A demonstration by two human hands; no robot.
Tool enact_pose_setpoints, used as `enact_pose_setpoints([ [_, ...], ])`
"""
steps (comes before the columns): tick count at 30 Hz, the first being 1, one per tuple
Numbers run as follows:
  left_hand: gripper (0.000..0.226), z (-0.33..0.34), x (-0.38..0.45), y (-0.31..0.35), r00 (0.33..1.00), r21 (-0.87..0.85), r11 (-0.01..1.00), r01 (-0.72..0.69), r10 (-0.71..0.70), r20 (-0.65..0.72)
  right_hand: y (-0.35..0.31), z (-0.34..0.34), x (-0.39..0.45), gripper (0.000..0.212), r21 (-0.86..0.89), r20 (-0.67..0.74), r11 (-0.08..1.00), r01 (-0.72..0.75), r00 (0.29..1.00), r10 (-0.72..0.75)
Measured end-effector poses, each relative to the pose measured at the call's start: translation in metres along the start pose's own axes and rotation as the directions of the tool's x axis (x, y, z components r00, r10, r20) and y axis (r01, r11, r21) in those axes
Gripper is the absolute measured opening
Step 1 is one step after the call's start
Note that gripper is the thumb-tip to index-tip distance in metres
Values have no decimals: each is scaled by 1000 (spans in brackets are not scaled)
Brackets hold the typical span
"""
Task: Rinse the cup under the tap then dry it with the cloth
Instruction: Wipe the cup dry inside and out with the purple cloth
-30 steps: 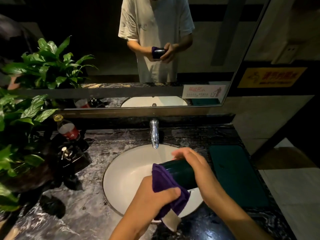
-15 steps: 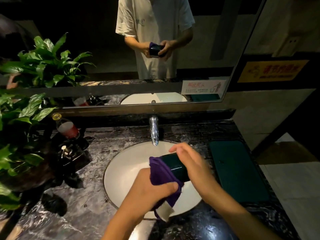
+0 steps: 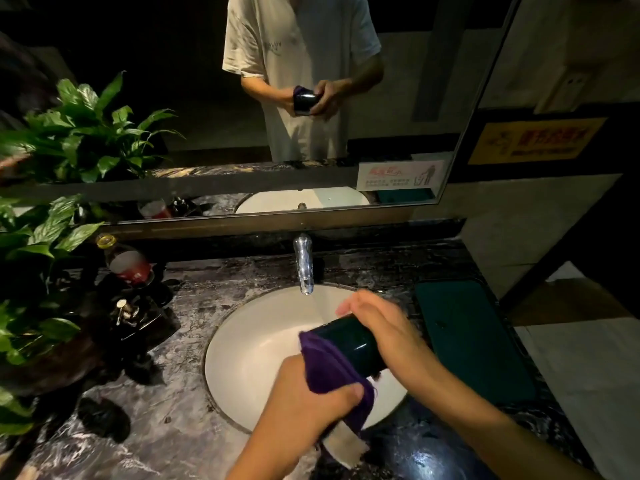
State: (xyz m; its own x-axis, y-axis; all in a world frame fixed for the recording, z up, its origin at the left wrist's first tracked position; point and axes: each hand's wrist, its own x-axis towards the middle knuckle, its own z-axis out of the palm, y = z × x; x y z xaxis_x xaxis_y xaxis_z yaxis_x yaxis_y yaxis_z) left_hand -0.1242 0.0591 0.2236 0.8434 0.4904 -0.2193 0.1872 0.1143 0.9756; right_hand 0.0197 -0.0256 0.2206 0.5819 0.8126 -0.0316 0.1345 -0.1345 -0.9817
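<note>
Both hands busy over the sink (image 3: 242, 341) at the surface's front edge: right hand (image 3: 391, 336) clamped round dark cup (image 3: 349, 344), held sideways; left hand (image 3: 311, 407) gripping purple cloth (image 3: 329, 368) against its mouth end

Dim, perhaps overhead-lit, edges warped

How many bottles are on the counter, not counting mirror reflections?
1: a red-labelled bottle at the counter's back left, beside the plant. Its leaves and the dark clutter there could hide others.
</note>
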Motion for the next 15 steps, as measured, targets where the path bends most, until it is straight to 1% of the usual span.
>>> enact_pose_setpoints([
  [1, 31, -4, 2, -3, 996, -298, 951, 87, -81, 32, 2, -2, -3, 22, -139, 14, 969, 205, 979, -205],
  [2, 43, -6, 3, -5, 986, -530, 831, 168, -137, 98, 6, -4, -7, 22, -271, 59, 881, 389, 920, -388],
  [3, 50, -8, 4, -7, 979, -622, 757, 200, -124, 164, 10, -4, -8, 22, -357, 96, 782, 511, 853, -513],
  [4, 51, -9, 5, -2, 974, -578, 788, 210, -121, 189, 13, -4, -7, 21, -369, 86, 744, 557, 818, -569],
  [5, 48, -7, 8, 0, 974, -444, 875, 192, -113, 197, 15, -3, -6, 19, -347, 39, 749, 564, 807, -589],
  [6, 40, -6, 10, 4, 983, -237, 960, 146, -113, 146, 16, 0, -4, 20, -313, -28, 776, 548, 811, -584],
  [7, 27, -4, 12, 8, 994, -24, 997, 72, -70, 78, 17, 4, -1, 21, -264, -115, 833, 487, 841, -528],
  [8, 12, 1, 14, 15, 998, 126, 992, 14, -23, 65, 16, 6, 2, 23, -171, -200, 912, 372, 894, -402],
  [9, 18, 4, 17, 17, 994, 255, 966, -34, 7, 108, 12, 6, 7, 25, -12, -245, 983, 185, 952, -183],
  [10, 32, 8, 18, 19, 987, 312, 949, -55, 6, 158, 10, 5, 11, 26, 143, -204, 989, -40, 976, 69],
  [11, 34, 10, 19, 18, 980, 353, 933, -71, -1, 201, 11, 3, 13, 26, 216, -114, 950, -225, 960, 254],
  [12, 29, 10, 18, 17, 980, 333, 941, -64, -4, 199, 11, 1, 13, 27, 205, -50, 932, -299, 948, 315],
  [13, 26, 7, 18, 13, 988, 287, 956, -63, 19, 153, 12, -1, 11, 30, 158, -40, 956, -247, 966, 256],
  [14, 25, 3, 18, 9, 996, 157, 987, -30, 16, 91, 12, -3, 9, 31, 81, -56, 991, -102, 993, 107],
  [15, 24, -2, 20, 5, 998, -74, 996, 41, -37, 55, 13, -4, 8, 31, -15, -76, 995, 95, 993, -96],
])
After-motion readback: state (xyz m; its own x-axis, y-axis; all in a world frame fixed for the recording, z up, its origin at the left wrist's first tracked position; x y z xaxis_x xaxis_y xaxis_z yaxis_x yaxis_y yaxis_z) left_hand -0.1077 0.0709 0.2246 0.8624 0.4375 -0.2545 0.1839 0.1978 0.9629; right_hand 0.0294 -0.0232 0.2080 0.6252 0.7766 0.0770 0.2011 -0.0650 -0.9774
